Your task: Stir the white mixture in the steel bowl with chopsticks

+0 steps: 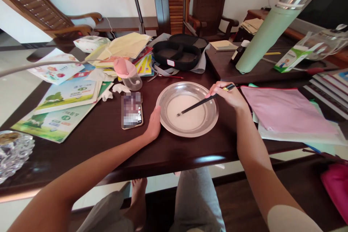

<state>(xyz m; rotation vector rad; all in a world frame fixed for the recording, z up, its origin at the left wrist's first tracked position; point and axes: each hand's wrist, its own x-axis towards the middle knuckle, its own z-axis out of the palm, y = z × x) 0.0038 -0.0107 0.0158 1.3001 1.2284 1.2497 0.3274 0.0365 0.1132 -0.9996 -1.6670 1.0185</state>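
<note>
A shallow metal bowl (187,132) sits on the dark wooden table, with a milky white liquid (174,107) in its bottom. My left hand (154,125) holds the bowl at its left rim; the fingers are partly hidden against its side. Closed around a pair of black chopsticks (197,104) with gold bands is my right hand (224,93), above the bowl's right rim. The chopsticks slant down to the left, and their tips dip into the liquid near the middle. A phone (132,110) lies just left of my left hand.
Left are workbooks (63,92), crumpled tissues (119,88), a pink-topped bottle (127,74) and a glass dish (16,152). Behind the bowl lies an open black case (176,55). A green thermos (269,40) and a pink folder (285,110) are at the right.
</note>
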